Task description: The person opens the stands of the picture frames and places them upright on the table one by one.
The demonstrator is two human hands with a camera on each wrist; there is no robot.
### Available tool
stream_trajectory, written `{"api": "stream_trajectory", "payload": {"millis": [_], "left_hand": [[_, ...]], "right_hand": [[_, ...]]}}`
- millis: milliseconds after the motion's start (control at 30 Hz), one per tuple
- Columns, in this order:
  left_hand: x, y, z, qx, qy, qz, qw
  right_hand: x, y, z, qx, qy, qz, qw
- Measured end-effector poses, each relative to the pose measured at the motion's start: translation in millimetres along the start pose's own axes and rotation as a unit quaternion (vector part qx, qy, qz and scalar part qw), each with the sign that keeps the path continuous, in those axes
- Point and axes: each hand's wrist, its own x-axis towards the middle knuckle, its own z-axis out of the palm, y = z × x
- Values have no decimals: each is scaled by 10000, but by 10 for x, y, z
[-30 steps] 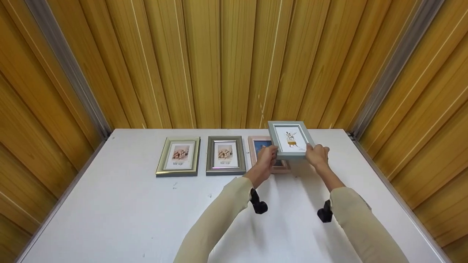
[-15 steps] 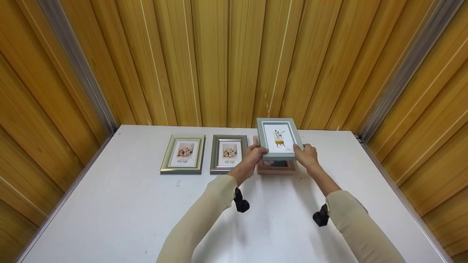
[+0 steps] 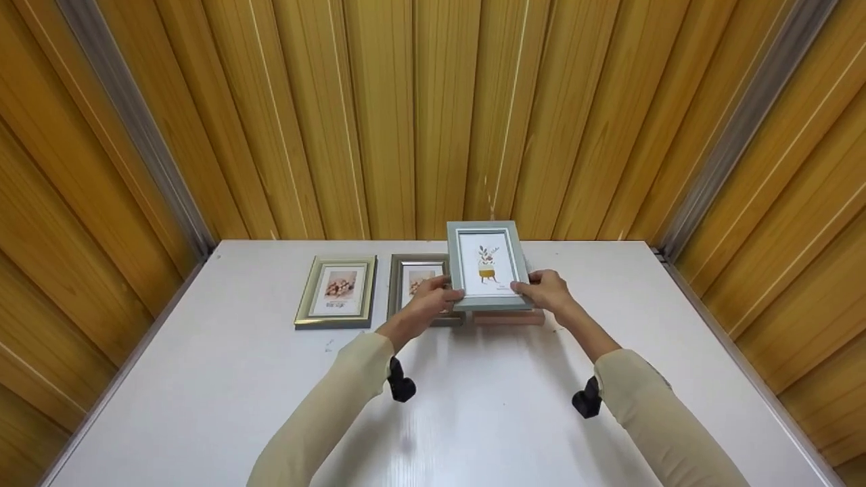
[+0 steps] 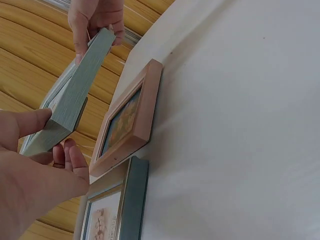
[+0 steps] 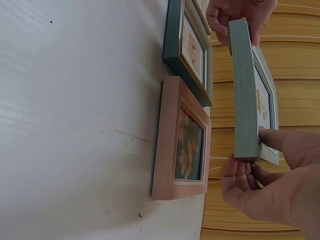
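Observation:
A grey-green picture frame [image 3: 490, 303] with a plant print is held up between both hands, tilted and raised above the table. My left hand [image 3: 426, 301] grips its lower left corner, thumb on the front and fingers behind. The lower right corner is pinched by my right hand [image 3: 547, 292] in the same way. Below it, a pink picture frame [image 5: 170, 145] with a flower picture lies on the table; in the head view it is mostly hidden. Left of that lies a dark grey-bronze picture frame [image 3: 400, 291], partly covered by the left hand.
A gold picture frame [image 3: 308, 297] lies at the left end of the row. The white table [image 3: 223, 379] backs onto a wood-patterned panel wall [image 3: 379, 122], with similar panels at both sides.
Both hands have carried the grey-green picture frame leftward, from right of the pink frame to over it and partly over the dark grey-bronze frame. The frames on the table stay put.

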Motion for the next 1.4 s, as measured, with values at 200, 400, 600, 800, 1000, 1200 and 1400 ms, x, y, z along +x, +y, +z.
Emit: {"api": "stream_trajectory", "payload": {"millis": [200, 400, 600, 800, 1000, 1200, 1400], "left_hand": [[-117, 39, -79, 180, 173, 230, 9994], [-215, 94, -54, 65, 297, 418, 9987], [-292, 151, 43, 15, 282, 553, 9981], [-374, 205, 142, 168, 173, 703, 9972], [-404, 238, 205, 277, 87, 929, 9953], [-447, 253, 246, 306, -33, 1048, 9940], [-483, 262, 233, 366, -286, 1249, 9911]], "right_hand": [[10, -1, 64, -126, -178, -96, 9997], [13, 1, 141, -163, -500, -36, 9986], [40, 16, 225, 595, -1116, -78, 9919], [60, 48, 295, 948, -1556, -84, 9832], [45, 57, 329, 1359, -1700, 13, 9760], [31, 94, 350, 1706, -1988, 46, 9651], [26, 113, 342, 1909, -2358, 46, 9529]]}}
